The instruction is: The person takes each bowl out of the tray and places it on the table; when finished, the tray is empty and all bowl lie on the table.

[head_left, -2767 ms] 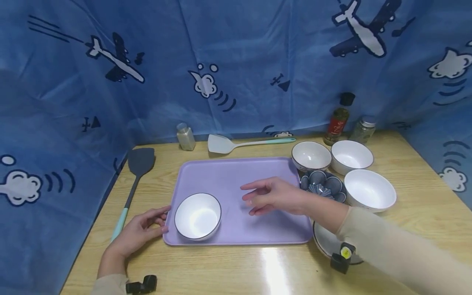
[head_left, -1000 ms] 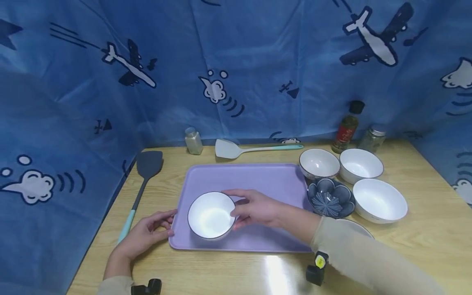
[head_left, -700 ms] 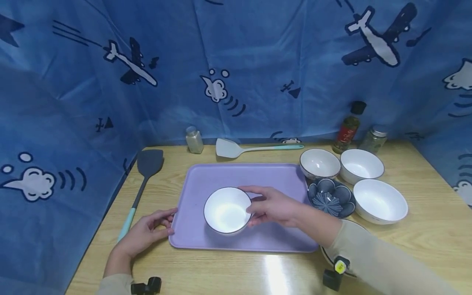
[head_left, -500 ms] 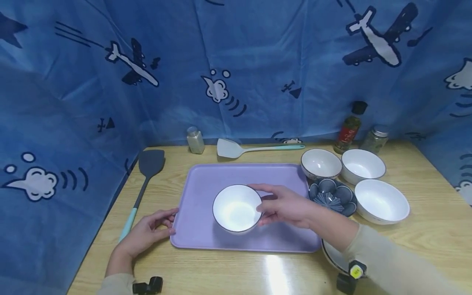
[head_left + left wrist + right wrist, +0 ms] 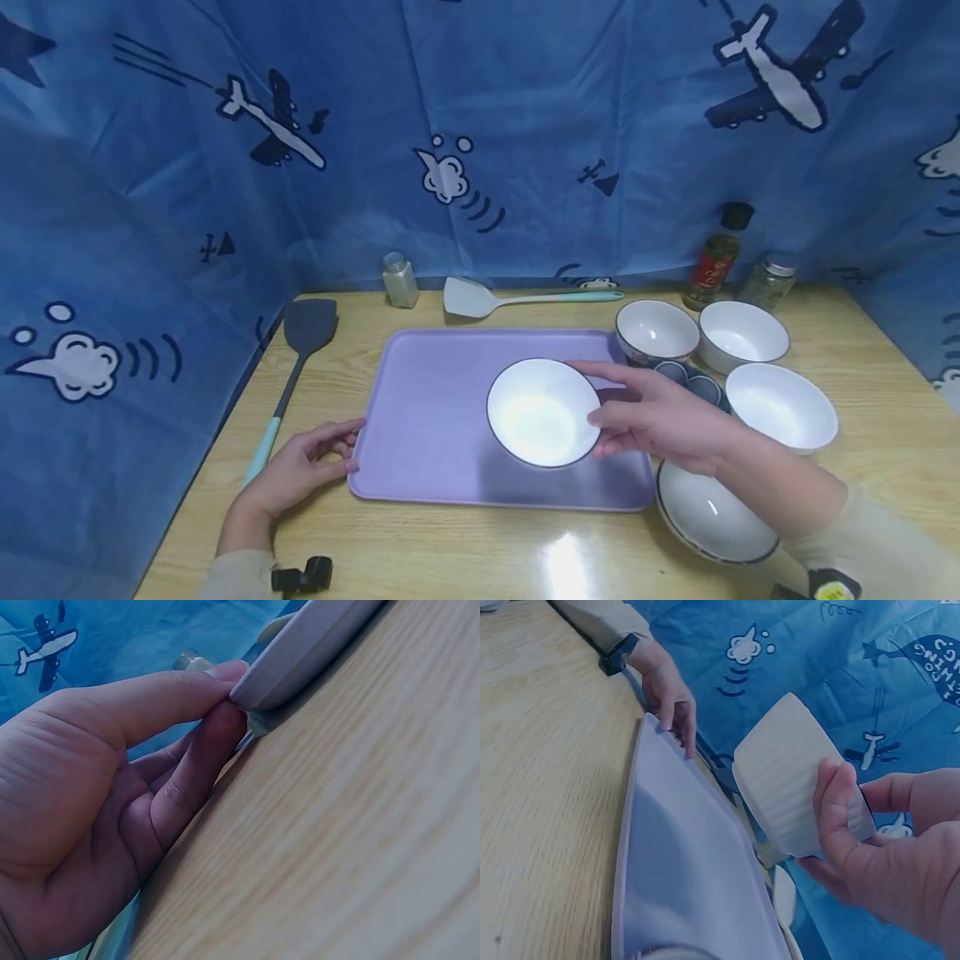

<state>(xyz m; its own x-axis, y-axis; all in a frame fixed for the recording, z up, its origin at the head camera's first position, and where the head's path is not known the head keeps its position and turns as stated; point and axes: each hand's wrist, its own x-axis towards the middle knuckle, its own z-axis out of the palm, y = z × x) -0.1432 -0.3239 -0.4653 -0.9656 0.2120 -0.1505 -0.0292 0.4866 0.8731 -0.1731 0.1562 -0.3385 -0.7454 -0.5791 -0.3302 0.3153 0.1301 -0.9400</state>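
My right hand (image 5: 660, 421) holds a white bowl (image 5: 536, 417) with a dark rim by its right side, thumb at the rim. The right wrist view shows this bowl (image 5: 787, 780) raised clear of the lilac tray (image 5: 682, 855), fingers gripping its wall. Below it, the tray (image 5: 427, 417) lies flat on the table, the bowl's shadow on its right half. My left hand (image 5: 292, 471) is at the tray's left edge; in the left wrist view its thumb and a finger pinch the tray's rim (image 5: 292, 664).
Right of the tray stand several bowls: a patterned bowl (image 5: 656, 333), white bowls (image 5: 742, 333) (image 5: 780, 408), a partly hidden dark petal-shaped dish (image 5: 703, 388) and a nearer bowl (image 5: 705, 508). A dark spatula (image 5: 307, 329), pale spatula (image 5: 468, 298), shaker (image 5: 400, 283), bottle (image 5: 712, 262) and jar (image 5: 768, 282) lie around.
My right hand has gone from apart to gripping the bowl, lifting it off the tray's left part and carrying it rightward. My left hand has stayed at the tray's edge.
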